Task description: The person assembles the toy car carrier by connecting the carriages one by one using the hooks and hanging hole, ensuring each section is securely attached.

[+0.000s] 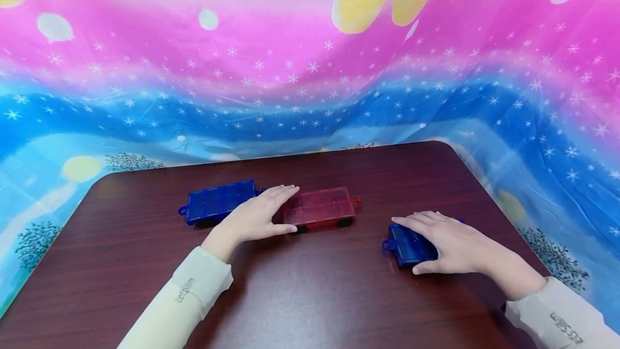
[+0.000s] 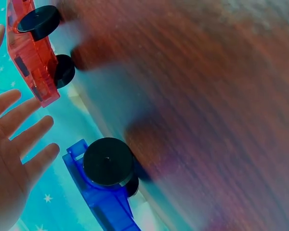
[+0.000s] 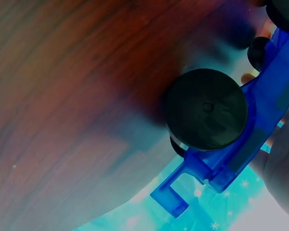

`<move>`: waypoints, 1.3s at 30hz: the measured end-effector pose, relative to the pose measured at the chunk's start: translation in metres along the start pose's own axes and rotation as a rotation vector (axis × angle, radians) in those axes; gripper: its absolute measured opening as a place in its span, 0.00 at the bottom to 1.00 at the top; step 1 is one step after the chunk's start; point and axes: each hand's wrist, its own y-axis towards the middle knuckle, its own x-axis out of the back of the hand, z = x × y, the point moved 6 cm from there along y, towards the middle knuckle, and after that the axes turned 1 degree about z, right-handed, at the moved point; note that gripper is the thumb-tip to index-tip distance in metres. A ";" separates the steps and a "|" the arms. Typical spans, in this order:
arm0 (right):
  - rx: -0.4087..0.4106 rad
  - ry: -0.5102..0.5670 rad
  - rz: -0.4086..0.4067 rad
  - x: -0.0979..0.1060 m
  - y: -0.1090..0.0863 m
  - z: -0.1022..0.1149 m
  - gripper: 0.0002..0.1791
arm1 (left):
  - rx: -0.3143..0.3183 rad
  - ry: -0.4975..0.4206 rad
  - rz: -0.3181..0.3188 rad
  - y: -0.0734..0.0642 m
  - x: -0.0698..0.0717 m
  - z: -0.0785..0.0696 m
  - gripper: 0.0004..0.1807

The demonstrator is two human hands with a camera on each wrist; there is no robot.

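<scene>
Three translucent toy wagons with black wheels stand on the table. My left hand is at the left end of the red wagon, its fingers extended and thumb apart. In the left wrist view these fingers are spread beside the red wagon. Left of that hand sits a blue wagon, its loop pointing left; its right end is partly hidden by the hand. Over on the right, my right hand grips a second blue wagon from above, thumb on the near side and fingers across the far side, hiding much of it.
The dark wood-grain table has rounded far corners. Behind and beside it hangs a pink and blue cloth with snowflakes. The red wagon's hook points right, toward the loop of the right-hand blue wagon.
</scene>
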 end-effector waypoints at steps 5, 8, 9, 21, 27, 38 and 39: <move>-0.010 -0.020 0.020 0.000 0.003 0.000 0.50 | 0.025 -0.006 0.019 0.003 -0.003 0.003 0.49; -0.018 -0.029 0.032 0.001 0.004 0.000 0.50 | 0.026 -0.021 0.025 0.004 -0.003 0.002 0.48; -0.020 -0.032 0.036 0.001 0.005 0.000 0.49 | 0.027 -0.025 0.028 0.004 -0.003 0.002 0.48; -0.031 -0.052 0.040 0.006 0.008 0.001 0.49 | 0.029 -0.082 0.062 0.009 -0.002 0.004 0.46; -0.020 -0.067 0.017 0.010 0.013 0.001 0.50 | 0.029 -0.090 0.072 0.010 -0.003 0.005 0.46; -0.029 -0.072 -0.021 0.026 0.032 -0.005 0.50 | 0.032 -0.094 0.081 0.011 -0.002 0.004 0.45; -0.031 -0.074 -0.024 0.028 0.034 -0.005 0.50 | 0.032 -0.094 0.081 0.011 -0.002 0.004 0.45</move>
